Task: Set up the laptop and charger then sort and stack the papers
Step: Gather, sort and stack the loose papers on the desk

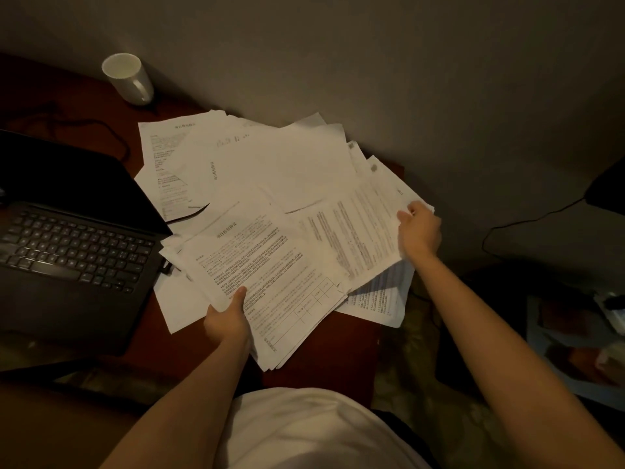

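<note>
Gripping printed papers [270,204] with both hands at mid-frame.
The left hand [226,322] is pinching a sheaf's lower edge, thumb on top; the right hand [419,231] is clutching sheets at centre right. Loose pages are covering the red-brown desk [348,340] beside the open laptop [72,238] at left; a mug [128,79] is standing upper left.

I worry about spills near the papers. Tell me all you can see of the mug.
The mug is white, ceramic by its look, with one handle facing the camera side. It stands upright at the far left of the reddish wooden table, near the wall, apart from the papers and the laptop. No hand touches it. Whether it holds liquid cannot be told.
</note>
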`<state>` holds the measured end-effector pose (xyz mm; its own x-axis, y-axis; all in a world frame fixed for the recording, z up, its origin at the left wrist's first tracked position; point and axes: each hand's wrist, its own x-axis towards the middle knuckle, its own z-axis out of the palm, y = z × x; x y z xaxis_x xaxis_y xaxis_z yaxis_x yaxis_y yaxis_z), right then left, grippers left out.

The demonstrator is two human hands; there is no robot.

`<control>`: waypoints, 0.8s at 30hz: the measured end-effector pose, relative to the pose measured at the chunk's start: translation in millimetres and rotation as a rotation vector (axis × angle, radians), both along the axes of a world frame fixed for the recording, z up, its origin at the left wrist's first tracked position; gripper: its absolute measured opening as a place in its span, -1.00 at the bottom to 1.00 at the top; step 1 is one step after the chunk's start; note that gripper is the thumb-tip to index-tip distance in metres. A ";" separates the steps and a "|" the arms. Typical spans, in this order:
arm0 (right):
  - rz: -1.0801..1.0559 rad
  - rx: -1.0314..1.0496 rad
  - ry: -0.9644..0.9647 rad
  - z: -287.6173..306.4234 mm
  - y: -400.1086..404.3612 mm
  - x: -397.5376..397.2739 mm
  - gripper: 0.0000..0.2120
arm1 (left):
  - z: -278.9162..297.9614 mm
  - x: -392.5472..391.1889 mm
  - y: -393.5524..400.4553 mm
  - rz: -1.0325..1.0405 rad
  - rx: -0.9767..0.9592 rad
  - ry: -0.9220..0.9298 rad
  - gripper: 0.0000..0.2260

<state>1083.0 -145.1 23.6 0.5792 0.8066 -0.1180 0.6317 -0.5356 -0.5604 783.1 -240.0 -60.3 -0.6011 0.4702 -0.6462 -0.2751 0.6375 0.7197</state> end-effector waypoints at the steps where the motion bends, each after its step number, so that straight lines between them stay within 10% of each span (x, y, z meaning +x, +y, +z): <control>1: -0.023 0.099 0.019 9.4 3.8 -4.9 -0.83 | -1.7 -1.3 -0.3 -0.003 0.000 -0.008 -0.71; 10: -0.337 0.627 0.382 56.8 21.9 -25.0 -0.91 | -6.2 -5.2 -1.4 0.008 0.030 -0.057 -0.78; 24: -0.076 -0.297 0.768 -76.9 -95.8 -140.0 -0.73 | 0.8 -5.8 -0.8 0.190 -0.005 -0.256 -0.58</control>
